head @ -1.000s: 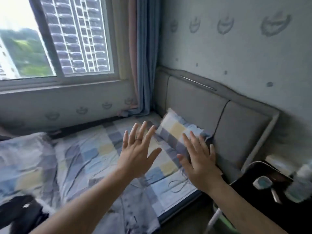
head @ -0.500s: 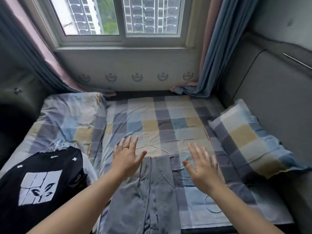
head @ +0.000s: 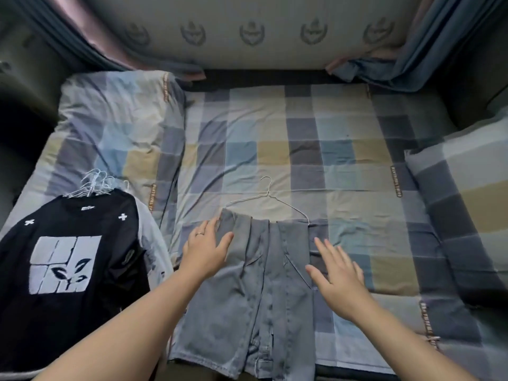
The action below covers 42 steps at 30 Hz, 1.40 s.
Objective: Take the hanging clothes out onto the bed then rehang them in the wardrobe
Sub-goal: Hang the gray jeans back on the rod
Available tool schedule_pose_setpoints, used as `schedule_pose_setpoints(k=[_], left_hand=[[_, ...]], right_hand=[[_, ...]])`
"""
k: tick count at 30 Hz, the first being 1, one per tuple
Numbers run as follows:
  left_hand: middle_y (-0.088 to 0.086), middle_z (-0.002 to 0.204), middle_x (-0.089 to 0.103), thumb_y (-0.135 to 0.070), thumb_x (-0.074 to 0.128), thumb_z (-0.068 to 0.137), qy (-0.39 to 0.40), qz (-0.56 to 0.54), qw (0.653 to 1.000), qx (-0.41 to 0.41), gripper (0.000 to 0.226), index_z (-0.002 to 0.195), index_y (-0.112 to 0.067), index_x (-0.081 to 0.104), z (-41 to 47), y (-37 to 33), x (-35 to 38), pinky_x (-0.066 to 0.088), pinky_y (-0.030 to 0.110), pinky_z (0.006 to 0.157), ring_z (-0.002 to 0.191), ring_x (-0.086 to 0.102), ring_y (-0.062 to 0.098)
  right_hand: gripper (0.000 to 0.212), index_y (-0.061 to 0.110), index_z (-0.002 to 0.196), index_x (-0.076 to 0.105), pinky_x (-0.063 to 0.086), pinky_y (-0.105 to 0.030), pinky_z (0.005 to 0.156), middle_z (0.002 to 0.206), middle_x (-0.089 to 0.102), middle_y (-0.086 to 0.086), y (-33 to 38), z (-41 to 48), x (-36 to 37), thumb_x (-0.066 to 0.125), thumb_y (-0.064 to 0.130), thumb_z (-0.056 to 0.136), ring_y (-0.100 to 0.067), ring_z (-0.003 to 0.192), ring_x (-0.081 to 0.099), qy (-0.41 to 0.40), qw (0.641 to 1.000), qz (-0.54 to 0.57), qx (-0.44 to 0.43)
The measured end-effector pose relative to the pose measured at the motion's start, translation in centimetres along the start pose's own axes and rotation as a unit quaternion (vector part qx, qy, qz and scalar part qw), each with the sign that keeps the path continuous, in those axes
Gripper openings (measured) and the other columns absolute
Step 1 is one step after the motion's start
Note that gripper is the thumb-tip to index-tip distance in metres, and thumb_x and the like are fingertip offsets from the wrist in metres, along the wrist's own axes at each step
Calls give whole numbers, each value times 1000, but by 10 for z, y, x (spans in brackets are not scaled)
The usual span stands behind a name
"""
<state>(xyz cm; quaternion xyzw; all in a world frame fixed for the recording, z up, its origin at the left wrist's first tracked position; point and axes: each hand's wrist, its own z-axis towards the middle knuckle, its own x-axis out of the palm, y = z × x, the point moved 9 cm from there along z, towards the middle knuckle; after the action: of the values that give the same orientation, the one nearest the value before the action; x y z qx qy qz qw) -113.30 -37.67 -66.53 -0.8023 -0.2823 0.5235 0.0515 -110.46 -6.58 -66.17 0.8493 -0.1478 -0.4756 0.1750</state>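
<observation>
Grey jeans point(head: 261, 287) lie folded over a white wire hanger point(head: 268, 199) in the middle of the checked bed point(head: 302, 149). My left hand point(head: 207, 248) rests on the jeans' upper left edge, fingers straight and thumb on the cloth. To the right of the jeans, my right hand point(head: 336, 273) hovers flat with spread fingers, holding nothing. At the left, a black T-shirt with a white print point(head: 71, 259) tops a pile of clothes, and a bunch of white hangers point(head: 94, 184) sticks out above it.
A folded checked quilt point(head: 115, 127) lies at the back left and a checked pillow point(head: 464, 215) at the right. Blue and pink curtains point(head: 406, 64) hang down to the bed's far corners below the patterned wall. The wardrobe is out of view.
My view has swung from the headboard and window down onto the bed. Both hands dropped toward the grey jeans, and the left one now lies on them.
</observation>
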Motion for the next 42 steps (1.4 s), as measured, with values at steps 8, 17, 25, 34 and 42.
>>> schedule_pose_setpoints(k=[8, 17, 25, 34, 42], left_hand=[[11, 160, 29, -53, 51, 96, 71, -30, 995, -61, 74, 156, -20, 24, 155, 96, 108, 27, 47, 116, 145, 30, 33], [15, 154, 39, -46, 62, 92, 74, -75, 992, -67, 77, 153, -14, 29, 302, 160, 203, 33, 42, 114, 141, 39, 30], [8, 147, 48, -43, 70, 88, 43, -193, 977, -79, 74, 147, -9, 41, 362, 141, 228, 33, 26, 100, 130, 49, 23], [4, 135, 52, -56, 74, 72, 51, -387, 881, -266, 83, 141, -19, 46, 349, 128, 198, 42, 45, 104, 122, 53, 32], [14, 147, 46, -42, 75, 78, -13, -497, 814, -301, 77, 139, -8, 44, 293, 103, 120, 28, 51, 115, 142, 36, 36]], right_hand=[[68, 40, 154, 6, 12, -41, 118, 164, 8, 7, -57, 141, 126, 33, 61, 96, -18, 150, 7, 42, 995, -52, 68], [72, 26, 156, 10, 21, -46, 116, 163, 12, -9, -152, 300, 194, 42, 53, 97, -28, 148, 16, 8, 986, -75, 151], [67, 18, 152, 24, 28, -36, 109, 153, 37, -11, -178, 363, 195, 50, 44, 97, -31, 140, 34, -68, 960, 153, 225], [21, 21, 99, 57, 36, -23, 46, 81, 54, -3, -170, 344, 162, 53, 40, 90, -17, 56, 50, -124, 770, 518, 351], [44, 5, 132, 54, 43, -32, 71, 108, 62, -19, -122, 270, 95, 54, 24, 93, -25, 76, 51, -164, 726, 582, 328]])
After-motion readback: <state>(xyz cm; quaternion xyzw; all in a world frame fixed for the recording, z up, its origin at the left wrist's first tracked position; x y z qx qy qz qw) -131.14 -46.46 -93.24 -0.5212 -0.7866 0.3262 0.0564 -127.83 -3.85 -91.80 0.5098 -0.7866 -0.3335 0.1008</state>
